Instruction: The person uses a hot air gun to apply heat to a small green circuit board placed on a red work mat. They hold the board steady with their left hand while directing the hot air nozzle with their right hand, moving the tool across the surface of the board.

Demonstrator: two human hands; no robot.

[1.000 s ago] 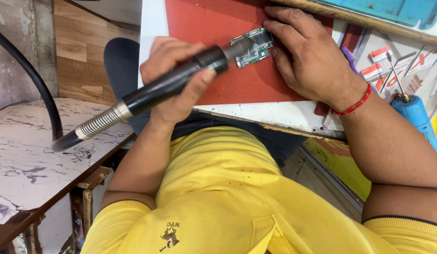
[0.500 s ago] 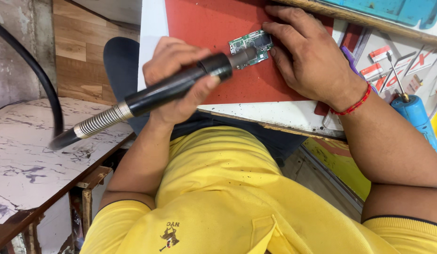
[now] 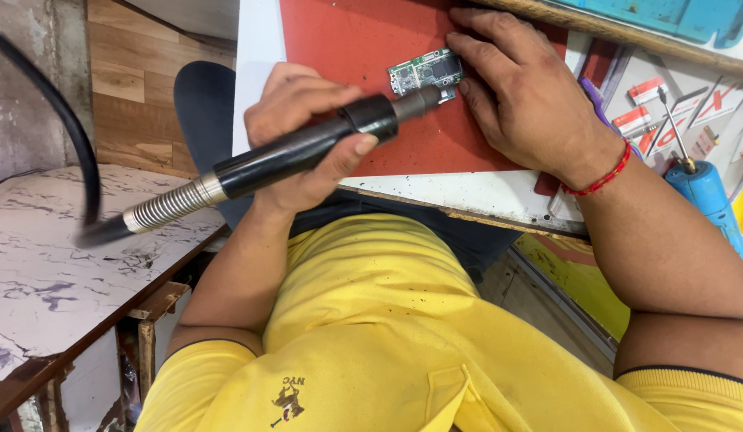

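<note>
The left hand [image 3: 307, 128] has its fingers [image 3: 357, 146] wrapped around a long black cylindrical hot-air tool [image 3: 299, 152], gripping the handle just behind its dark metal nozzle. The nozzle tip reaches past the fingertips and sits right at the lower edge of a small green rectangular circuit board [image 3: 426, 72]; whether tip and board touch cannot be told. Behind the palm, the tool's handle ends in a coiled silver metal spring [image 3: 167, 208], from which a thick black hose [image 3: 63, 136] curves up and away.

The right hand [image 3: 531, 104] lies flat with fingers stretched out, not closed around anything; the fingertips [image 3: 461, 42] press against the right edge of the circuit board, pinning it. The board lies on a red rectangular mat [image 3: 363, 40] spread over the white surface [image 3: 467, 192], between the two sets of fingers. A red thread bracelet [image 3: 603, 178] circles the right wrist.

Beyond the right wrist, away from the fingers, lie a blue cylindrical tool with a thin metal tip [image 3: 703, 188] and some small red-and-white packets [image 3: 639, 120]. The person wears a yellow polo shirt [image 3: 371, 336].
</note>
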